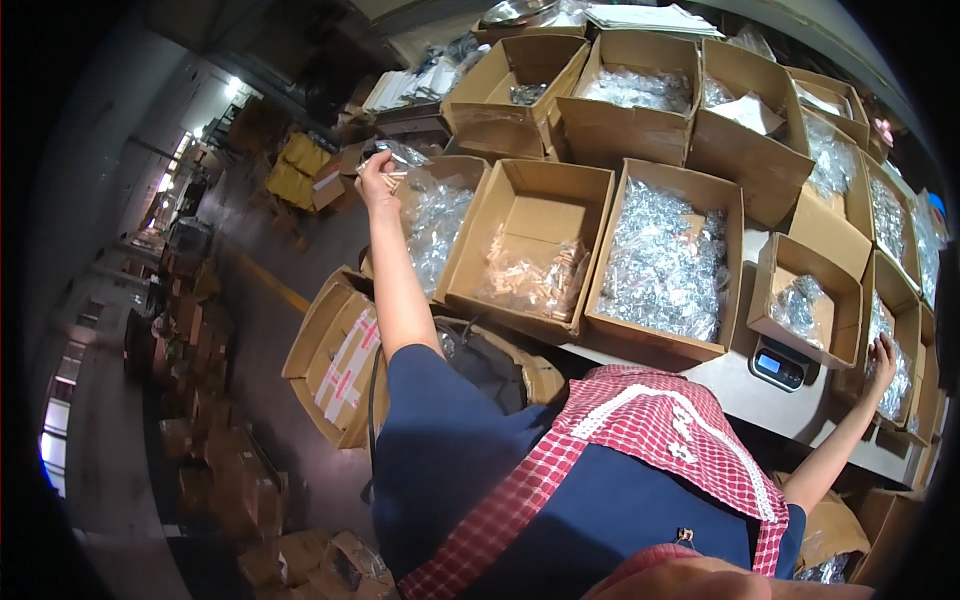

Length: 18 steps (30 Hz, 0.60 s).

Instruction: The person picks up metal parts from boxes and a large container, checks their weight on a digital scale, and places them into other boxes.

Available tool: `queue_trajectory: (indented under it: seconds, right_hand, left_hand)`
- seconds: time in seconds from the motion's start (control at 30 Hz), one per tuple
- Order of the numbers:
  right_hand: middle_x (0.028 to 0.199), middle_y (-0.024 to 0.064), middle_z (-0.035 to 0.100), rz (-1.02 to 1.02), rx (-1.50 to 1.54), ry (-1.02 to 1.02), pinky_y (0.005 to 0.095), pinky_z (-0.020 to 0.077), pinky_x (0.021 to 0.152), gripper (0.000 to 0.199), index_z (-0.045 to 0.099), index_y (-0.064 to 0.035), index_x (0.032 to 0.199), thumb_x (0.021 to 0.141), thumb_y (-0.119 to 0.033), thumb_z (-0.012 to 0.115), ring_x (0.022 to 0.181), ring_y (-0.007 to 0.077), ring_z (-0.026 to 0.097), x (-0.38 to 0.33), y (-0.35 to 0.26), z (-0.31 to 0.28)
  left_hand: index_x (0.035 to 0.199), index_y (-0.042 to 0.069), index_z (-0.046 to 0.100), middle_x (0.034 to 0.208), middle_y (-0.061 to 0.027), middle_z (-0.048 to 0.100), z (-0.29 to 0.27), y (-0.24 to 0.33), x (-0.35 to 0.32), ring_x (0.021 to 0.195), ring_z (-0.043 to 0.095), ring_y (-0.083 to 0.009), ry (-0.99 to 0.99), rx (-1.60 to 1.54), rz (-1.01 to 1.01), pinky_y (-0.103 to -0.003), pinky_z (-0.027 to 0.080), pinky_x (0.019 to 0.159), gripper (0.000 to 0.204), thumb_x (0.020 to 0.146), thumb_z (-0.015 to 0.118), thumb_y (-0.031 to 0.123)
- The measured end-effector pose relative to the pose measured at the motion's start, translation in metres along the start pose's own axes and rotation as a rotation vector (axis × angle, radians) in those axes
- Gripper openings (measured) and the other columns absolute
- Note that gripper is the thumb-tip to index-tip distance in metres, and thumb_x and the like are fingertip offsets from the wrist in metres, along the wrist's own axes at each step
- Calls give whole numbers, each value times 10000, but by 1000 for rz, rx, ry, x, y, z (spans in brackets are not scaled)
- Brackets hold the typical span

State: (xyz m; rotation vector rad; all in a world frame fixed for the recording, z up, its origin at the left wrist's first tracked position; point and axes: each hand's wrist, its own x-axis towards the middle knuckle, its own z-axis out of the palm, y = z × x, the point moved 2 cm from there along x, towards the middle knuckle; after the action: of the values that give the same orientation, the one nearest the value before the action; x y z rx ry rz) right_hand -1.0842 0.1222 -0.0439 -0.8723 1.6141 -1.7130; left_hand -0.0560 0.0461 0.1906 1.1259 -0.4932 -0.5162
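Observation:
At the far upper left, my left hand is closed on a small clear plastic packet with tan, peg-like pieces. It is raised beside a cardboard box of clear plastic bags. Right of that box stands a carton with bagged tan pegs at its bottom. My right hand reaches to the far right, over small clear bags in an open box, its fingers apart. A small open carton with a few clear bags rests on a digital scale, left of this hand.
A wide carton of small bagged metal parts stands in the middle of the table. Several more open boxes form a back row. On the floor at left lie a taped carton and yellow sacks.

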Motion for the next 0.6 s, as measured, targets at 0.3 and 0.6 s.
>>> queue_trajectory:
  seconds: [0.3,0.6]
  right_hand:
    - [1077,74,640,1,-86,-2,246,465,784,280,624,2,1147,872,-47,599,890,130,584,13,15,-10]
    - [1071,99,656,-421,-104,323,290,463,921,282,640,28,1100,845,35,519,1003,181,608,-50,-14,-9]
  left_hand:
    - [712,50,624,705,-79,627,18,29,-69,631,589,-249,-711,-684,-370,-369,506,653,135,733,588,179]
    - [649,155,453,608,44,446,168,-1,-181,658,404,-115,-1367,-892,-511,-308,372,674,283,763,676,287]
